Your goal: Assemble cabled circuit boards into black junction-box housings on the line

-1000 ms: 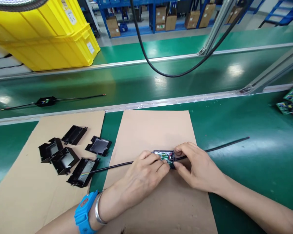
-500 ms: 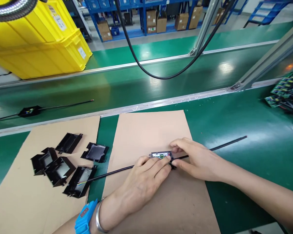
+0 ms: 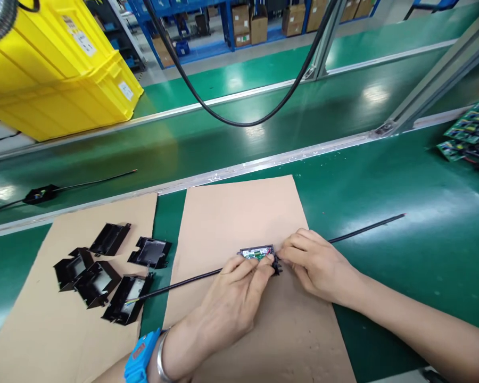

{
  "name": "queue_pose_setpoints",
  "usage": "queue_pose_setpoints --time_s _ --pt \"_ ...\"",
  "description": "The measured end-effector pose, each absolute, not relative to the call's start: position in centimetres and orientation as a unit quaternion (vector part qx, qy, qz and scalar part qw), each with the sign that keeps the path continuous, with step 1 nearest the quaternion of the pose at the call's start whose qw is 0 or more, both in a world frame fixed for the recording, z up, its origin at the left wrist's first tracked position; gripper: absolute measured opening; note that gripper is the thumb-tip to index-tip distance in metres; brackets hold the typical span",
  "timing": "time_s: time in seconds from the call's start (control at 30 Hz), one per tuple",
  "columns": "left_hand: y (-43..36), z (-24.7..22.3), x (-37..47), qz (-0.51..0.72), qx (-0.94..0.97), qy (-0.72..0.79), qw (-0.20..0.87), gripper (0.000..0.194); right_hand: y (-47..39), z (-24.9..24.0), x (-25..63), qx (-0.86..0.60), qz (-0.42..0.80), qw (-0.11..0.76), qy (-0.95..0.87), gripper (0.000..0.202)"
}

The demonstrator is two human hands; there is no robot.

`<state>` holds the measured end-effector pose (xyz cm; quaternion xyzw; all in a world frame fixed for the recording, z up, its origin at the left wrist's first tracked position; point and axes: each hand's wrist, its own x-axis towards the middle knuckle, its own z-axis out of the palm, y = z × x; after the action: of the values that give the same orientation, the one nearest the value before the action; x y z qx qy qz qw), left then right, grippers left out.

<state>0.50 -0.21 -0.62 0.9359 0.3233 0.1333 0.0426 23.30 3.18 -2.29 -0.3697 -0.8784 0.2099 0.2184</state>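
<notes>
A small black case with a circuit board (image 3: 259,252) in it lies on the middle cardboard sheet (image 3: 239,213). My left hand (image 3: 239,292) grips the case from the front, its fingertips over the board and the near wall. At the case's right end, my right hand (image 3: 319,263) pinches the black cable (image 3: 367,229), which runs out to the right past the hand. Another black cable (image 3: 183,283) passes from under my left hand to an open black case (image 3: 130,299) with coloured wires inside, on the left cardboard.
Several open black cases (image 3: 98,282) sit on the left cardboard (image 3: 35,319). Yellow bins (image 3: 64,101) stand at the back left. Circuit boards (image 3: 473,127) are piled at the right edge. A black cable loop (image 3: 243,124) hangs overhead beside a metal post (image 3: 431,69).
My right fingers have closed together around the cable at the case's end. My left fingers have drawn in and bent more over the case. The view has shifted slightly.
</notes>
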Motion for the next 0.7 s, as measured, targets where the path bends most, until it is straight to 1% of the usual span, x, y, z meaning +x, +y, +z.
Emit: queue_pose_setpoints --time_s 0.07,0.13,0.23,0.3,0.4,0.5,0.53,0.6,0.7 --pt "0.2 0.1 -0.2 0.169 0.927 0.319 0.101 0.049 3.1 -2.1 23.6 -0.366 0.206 0.212 -0.882 0.026" --pt "0.6 1.3 -1.2 0.201 0.911 0.340 0.121 0.047 3.2 -1.8 24.2 -0.363 0.204 0.211 -0.884 0.024" --pt "0.8 3.2 -3.3 0.195 0.880 0.422 0.095 0.039 3.6 -1.3 25.5 -0.367 0.193 0.219 -0.883 0.024" --pt "0.7 3.6 -5.0 0.145 0.868 0.468 0.084 0.032 3.9 -0.9 26.4 -0.374 0.185 0.210 -0.884 0.022" --pt "0.0 2.6 -7.0 0.071 0.854 0.507 0.095 0.023 4.2 -0.5 27.5 -0.389 0.189 0.159 -0.888 0.016" --pt "-1.0 0.9 -7.8 0.056 0.840 0.532 0.088 0.014 4.0 -0.6 28.0 -0.413 0.191 0.101 -0.885 0.007" --pt "-1.3 0.6 -7.9 0.058 0.837 0.537 0.081 0.013 4.0 -0.7 28.1 -0.418 0.186 0.088 -0.885 0.005" --pt "-1.4 0.7 -8.0 0.067 0.834 0.543 0.069 0.018 4.3 -0.7 28.3 -0.423 0.173 0.080 -0.886 0.013" --pt "0.5 2.4 -8.1 0.088 0.828 0.552 0.045 0.020 7.0 0.0 28.6 -0.426 0.130 0.112 -0.889 0.016"
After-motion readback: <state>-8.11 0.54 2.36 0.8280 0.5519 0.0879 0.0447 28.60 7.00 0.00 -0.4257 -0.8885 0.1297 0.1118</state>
